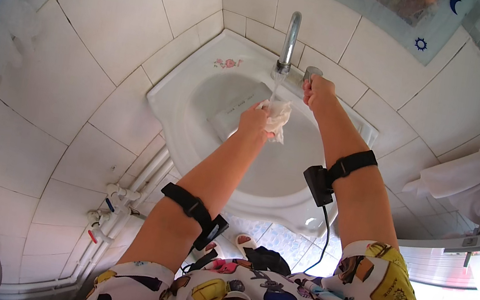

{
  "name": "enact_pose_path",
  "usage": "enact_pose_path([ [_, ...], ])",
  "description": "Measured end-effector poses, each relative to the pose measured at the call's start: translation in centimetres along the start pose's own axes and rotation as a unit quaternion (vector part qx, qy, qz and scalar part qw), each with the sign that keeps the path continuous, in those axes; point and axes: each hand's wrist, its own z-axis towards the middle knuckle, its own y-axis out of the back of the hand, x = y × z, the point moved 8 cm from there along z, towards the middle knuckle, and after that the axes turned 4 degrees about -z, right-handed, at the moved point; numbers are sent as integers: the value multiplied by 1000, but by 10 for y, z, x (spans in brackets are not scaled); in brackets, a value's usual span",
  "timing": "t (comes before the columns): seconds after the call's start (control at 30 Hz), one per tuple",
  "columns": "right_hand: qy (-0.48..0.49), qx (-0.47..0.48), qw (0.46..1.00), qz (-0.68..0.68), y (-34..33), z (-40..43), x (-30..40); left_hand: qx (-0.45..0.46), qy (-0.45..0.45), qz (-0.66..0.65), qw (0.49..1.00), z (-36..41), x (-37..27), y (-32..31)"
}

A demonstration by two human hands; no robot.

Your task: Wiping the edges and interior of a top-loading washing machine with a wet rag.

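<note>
Water runs from a chrome faucet (291,40) into a white ceramic washbasin (259,176). Under the stream, my left hand (255,119) grips a crumpled white cloth (279,117), which the water strikes. To the right of the spout, my right hand (320,91) is closed around the metal faucet handle (312,72); its fingers are partly hidden. Inside the bowl, behind the left hand, lies a pale flat piece (242,103) with faint writing. Pink flowers decorate the basin's back left rim.
Tiled walls meet behind the basin. White pipes (154,169) with a blue-handled valve and a red-handled valve (93,236) run at lower left. A whitish cloth (471,177) hangs at right, above a rail. A glass panel (411,17) is at the top.
</note>
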Motion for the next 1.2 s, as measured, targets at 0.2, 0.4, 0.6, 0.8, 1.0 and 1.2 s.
enact_pose_path([
  [0.2,-8,21,999,-36,2,4,1,-30,7,-37,999,0,0,2],
  [0.4,56,74,970,-223,7,-28,-44,7,-45,-77,996,5,-5,2],
  [0.6,-114,263,950,124,-34,-86,-112,38,-75,44,995,-7,2,-6],
  [0.8,-95,258,948,162,-33,-79,-108,23,-221,245,944,-29,8,-23],
  [1.0,-87,273,940,185,-45,-103,-89,40,-308,268,912,-41,-10,-28],
  [1.2,-95,263,935,219,-54,-112,-86,71,-132,150,977,-5,9,-2],
])
